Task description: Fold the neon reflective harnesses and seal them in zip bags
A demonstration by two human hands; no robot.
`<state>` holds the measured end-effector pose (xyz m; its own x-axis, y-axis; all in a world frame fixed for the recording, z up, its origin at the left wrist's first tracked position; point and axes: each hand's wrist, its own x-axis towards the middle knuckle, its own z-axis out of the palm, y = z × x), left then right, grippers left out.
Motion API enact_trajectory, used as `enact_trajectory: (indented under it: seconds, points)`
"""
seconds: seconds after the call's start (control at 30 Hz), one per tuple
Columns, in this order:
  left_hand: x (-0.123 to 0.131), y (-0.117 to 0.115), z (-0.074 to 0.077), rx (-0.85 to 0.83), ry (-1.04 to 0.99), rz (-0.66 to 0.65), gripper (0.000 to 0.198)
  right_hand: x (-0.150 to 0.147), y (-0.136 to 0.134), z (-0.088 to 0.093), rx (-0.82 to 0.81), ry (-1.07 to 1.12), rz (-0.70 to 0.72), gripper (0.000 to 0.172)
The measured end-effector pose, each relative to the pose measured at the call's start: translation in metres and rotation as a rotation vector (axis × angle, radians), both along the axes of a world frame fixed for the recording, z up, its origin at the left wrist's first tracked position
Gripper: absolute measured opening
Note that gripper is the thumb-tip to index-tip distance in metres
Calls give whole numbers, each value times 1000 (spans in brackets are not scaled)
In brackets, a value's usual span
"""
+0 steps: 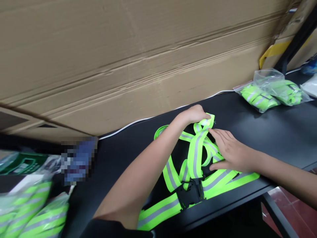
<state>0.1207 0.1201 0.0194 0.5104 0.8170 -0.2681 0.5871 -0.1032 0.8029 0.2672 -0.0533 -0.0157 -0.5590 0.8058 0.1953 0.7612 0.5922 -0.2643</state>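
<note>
A neon yellow-green reflective harness (195, 155) with grey stripes lies tangled on the black table (272, 138). Its black plastic buckle (191, 193) sits near the front table edge. My left hand (193, 114) is curled over the top of a folded strap, gripping it at the far end of the bundle. My right hand (230, 153) rests on the crossed straps below that, fingers spread and thumb pointing left. It touches the harness but shows no clear grip. Part of the webbing is hidden under both hands.
Clear plastic bags (269, 92) holding folded green reflective straps lie at the back right of the table. More bagged straps (32, 208) are piled at the lower left beside a pixelated blue object (78, 162). A large cardboard sheet (123, 59) stands behind the table, with a white cable (158, 115) along its edge.
</note>
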Motion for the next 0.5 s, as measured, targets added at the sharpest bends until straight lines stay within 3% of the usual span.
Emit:
enact_trajectory:
  seconds: [0.13, 0.23, 0.33, 0.4, 0.5]
  points:
    - [-3, -2, -8, 22, -150, 141, 24, 0, -5, 6, 231, 12, -16, 98]
    - [-11, 7, -22, 47, -276, 355, 24, 3, -18, 10, 354, -28, 62, 55]
    - [-21, 20, -38, 37, -357, 549, 23, 6, -34, 9, 331, -7, 134, 21]
    - [-27, 27, -47, 39, -390, 650, 23, 7, -44, 7, 269, 22, 129, 17]
    - [-32, 35, -54, 68, -413, 769, 25, 8, -52, 6, 173, 41, 117, 25]
